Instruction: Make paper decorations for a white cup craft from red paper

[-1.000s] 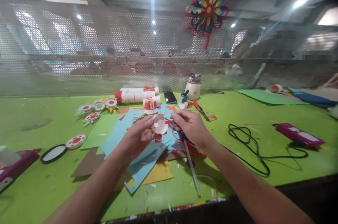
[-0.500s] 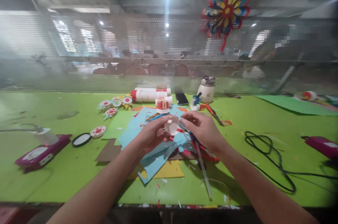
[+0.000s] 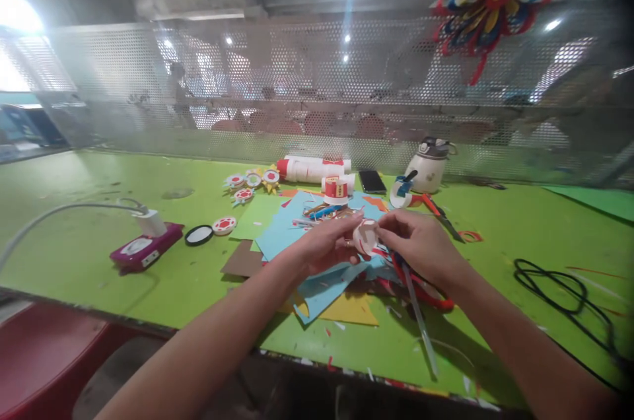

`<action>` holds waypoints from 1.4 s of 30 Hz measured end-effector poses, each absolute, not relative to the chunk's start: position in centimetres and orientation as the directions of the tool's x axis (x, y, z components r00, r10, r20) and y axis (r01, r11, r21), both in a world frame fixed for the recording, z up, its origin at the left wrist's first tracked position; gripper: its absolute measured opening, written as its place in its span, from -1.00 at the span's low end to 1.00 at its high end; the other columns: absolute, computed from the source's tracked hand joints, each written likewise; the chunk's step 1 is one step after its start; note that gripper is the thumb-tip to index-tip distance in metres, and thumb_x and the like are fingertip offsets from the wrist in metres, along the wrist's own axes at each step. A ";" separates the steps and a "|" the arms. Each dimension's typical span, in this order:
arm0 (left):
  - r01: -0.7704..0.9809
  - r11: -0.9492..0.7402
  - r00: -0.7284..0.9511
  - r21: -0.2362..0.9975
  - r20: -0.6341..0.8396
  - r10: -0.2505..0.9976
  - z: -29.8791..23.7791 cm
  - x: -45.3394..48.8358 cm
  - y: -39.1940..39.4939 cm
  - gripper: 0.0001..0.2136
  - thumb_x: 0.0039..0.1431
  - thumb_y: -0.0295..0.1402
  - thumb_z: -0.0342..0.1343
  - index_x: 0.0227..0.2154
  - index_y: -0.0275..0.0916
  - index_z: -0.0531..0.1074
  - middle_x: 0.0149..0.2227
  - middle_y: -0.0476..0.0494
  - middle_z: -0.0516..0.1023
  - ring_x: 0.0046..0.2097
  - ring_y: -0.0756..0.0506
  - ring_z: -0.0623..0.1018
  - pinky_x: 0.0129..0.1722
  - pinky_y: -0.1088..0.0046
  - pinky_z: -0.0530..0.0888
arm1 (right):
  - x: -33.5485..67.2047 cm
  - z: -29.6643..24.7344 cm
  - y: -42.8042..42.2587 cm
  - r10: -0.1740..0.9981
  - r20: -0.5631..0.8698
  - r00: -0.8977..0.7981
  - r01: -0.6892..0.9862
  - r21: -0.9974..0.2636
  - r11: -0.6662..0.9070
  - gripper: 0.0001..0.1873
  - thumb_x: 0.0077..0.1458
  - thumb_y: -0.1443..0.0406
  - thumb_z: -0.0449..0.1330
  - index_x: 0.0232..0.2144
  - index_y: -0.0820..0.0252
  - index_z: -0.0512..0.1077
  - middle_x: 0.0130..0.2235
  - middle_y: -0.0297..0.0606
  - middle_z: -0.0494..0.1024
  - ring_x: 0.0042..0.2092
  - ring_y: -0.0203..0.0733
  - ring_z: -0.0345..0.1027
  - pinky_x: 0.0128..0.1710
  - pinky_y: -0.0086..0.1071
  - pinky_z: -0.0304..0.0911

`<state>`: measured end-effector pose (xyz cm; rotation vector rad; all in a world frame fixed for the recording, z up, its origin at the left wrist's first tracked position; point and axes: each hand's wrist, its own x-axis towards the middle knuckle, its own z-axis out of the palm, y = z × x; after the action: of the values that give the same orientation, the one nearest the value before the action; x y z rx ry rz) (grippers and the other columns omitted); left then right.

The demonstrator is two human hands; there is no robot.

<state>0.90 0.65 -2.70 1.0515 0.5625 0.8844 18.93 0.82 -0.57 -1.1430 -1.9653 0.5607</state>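
My left hand (image 3: 329, 245) is closed round a small white cup-like paper piece (image 3: 365, 240) with red marks, held above the paper pile. My right hand (image 3: 424, 245) has thumb and fingertips pinched at the right edge of that piece. Beneath my right hand, scissors with red handles (image 3: 430, 294) lie partly hidden, and a translucent stick (image 3: 420, 321) runs toward the table's front edge. Blue paper sheets (image 3: 277, 235) are spread under both hands. Just beyond stands a red and white paper cup piece (image 3: 335, 192).
Purple power strip (image 3: 146, 248) with a plugged-in charger, black ring (image 3: 199, 235) and decorated discs (image 3: 224, 226) lie left. White tubes (image 3: 312, 170), a phone (image 3: 371, 181) and a jug (image 3: 428, 166) stand behind. An orange cutter (image 3: 440, 214) and black cable (image 3: 555, 288) lie right.
The view has swung left, so the table's things appear farther right. The white piece has turned in my hands, showing red marks on its side. Both hands remain at it.
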 end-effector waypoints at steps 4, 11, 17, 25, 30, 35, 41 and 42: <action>-0.430 0.182 0.537 0.884 0.089 0.839 -2.5 0.9 0.5 -0.73 0.15 -0.19 0.08 -0.22 -0.31 0.41 -0.34 -0.15 0.45 -0.38 -0.02 0.48 -0.45 0.47 0.35 | 18.9 -0.7 1.0 0.896 0.384 -0.225 0.503 -0.742 0.444 -0.84 -0.05 0.22 0.19 -0.49 0.21 0.46 -0.50 -0.26 0.53 -0.47 -0.21 0.35 -0.46 -0.35 0.25; -0.427 0.167 0.513 0.889 0.086 0.854 -2.2 0.6 0.4 -0.67 0.06 -0.33 0.20 -0.09 -0.27 0.37 -0.30 -0.20 0.48 -0.37 -0.04 0.49 -0.41 0.42 0.38 | 18.6 -0.4 0.9 0.901 0.391 -0.189 0.458 -0.776 0.433 -0.78 -0.07 0.17 0.23 -0.52 0.24 0.46 -0.54 -0.28 0.51 -0.51 -0.25 0.32 -0.51 -0.38 0.21; -0.482 0.107 0.476 0.869 0.157 0.865 -1.9 0.4 0.5 -0.75 0.08 -0.34 0.18 -0.18 -0.31 0.45 -0.30 -0.18 0.47 -0.37 -0.03 0.47 -0.37 0.42 0.40 | 19.4 0.5 1.2 0.905 0.350 -0.240 0.312 -0.855 0.414 -0.75 -0.08 0.24 0.22 -0.32 0.28 0.50 -0.37 -0.21 0.56 -0.39 -0.25 0.38 -0.37 -0.35 0.29; -0.523 0.135 0.369 0.842 0.080 0.926 -2.5 -0.2 1.3 -0.74 0.06 -0.32 0.19 -0.19 -0.35 0.49 -0.24 -0.22 0.52 -0.31 -0.02 0.49 -0.30 0.45 0.43 | 24.2 1.5 2.6 0.877 0.399 -0.266 0.724 -0.518 0.456 -0.72 0.02 0.36 0.03 -0.28 0.31 0.50 -0.40 -0.20 0.53 -0.39 -0.23 0.35 -0.33 -0.30 0.29; -0.555 0.149 0.357 0.819 0.073 0.931 -2.5 -0.1 1.2 -0.76 0.03 -0.34 0.20 -0.24 -0.35 0.52 -0.27 -0.20 0.54 -0.34 -0.02 0.49 -0.36 0.47 0.44 | 25.7 -0.6 1.8 0.864 0.268 -0.426 0.831 -0.262 0.491 -0.70 -0.17 0.41 0.20 -0.28 0.23 0.52 -0.18 -0.09 0.52 -0.10 -0.01 0.30 -0.11 -0.24 0.19; -0.592 0.122 0.326 0.797 0.098 0.940 -2.1 -0.2 0.9 -0.78 0.01 -0.36 0.21 -0.27 -0.35 0.54 -0.29 -0.17 0.53 -0.36 0.01 0.47 -0.37 0.50 0.44 | 25.2 -2.7 1.9 0.882 0.202 -0.427 0.870 -0.176 0.461 -0.73 -0.15 0.44 0.17 -0.30 0.29 0.48 -0.25 -0.05 0.49 -0.14 -0.01 0.29 -0.18 -0.29 0.16; -0.608 0.090 0.264 0.789 0.094 0.960 -2.1 -0.3 1.1 -0.75 0.09 -0.31 0.14 -0.21 -0.36 0.51 -0.22 -0.24 0.53 -0.27 -0.05 0.50 -0.30 0.45 0.46 | 25.6 -2.7 2.7 0.897 0.259 -0.358 0.882 -0.220 0.416 -0.74 -0.07 0.37 0.15 -0.26 0.28 0.49 -0.22 -0.07 0.49 -0.13 -0.03 0.32 -0.14 -0.27 0.20; -0.614 0.084 0.258 0.785 0.099 0.961 -2.2 -0.3 1.2 -0.75 0.10 -0.31 0.13 -0.20 -0.36 0.50 -0.20 -0.26 0.52 -0.25 -0.06 0.50 -0.28 0.44 0.46 | 25.9 -2.3 2.6 0.900 0.281 -0.332 0.885 -0.238 0.401 -0.71 -0.06 0.36 0.14 -0.22 0.29 0.48 -0.20 -0.06 0.50 -0.14 -0.03 0.33 -0.14 -0.25 0.22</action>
<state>-0.28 1.22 -2.20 0.8359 0.5159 1.2553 25.92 2.64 -2.34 -1.5403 -2.2981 0.0593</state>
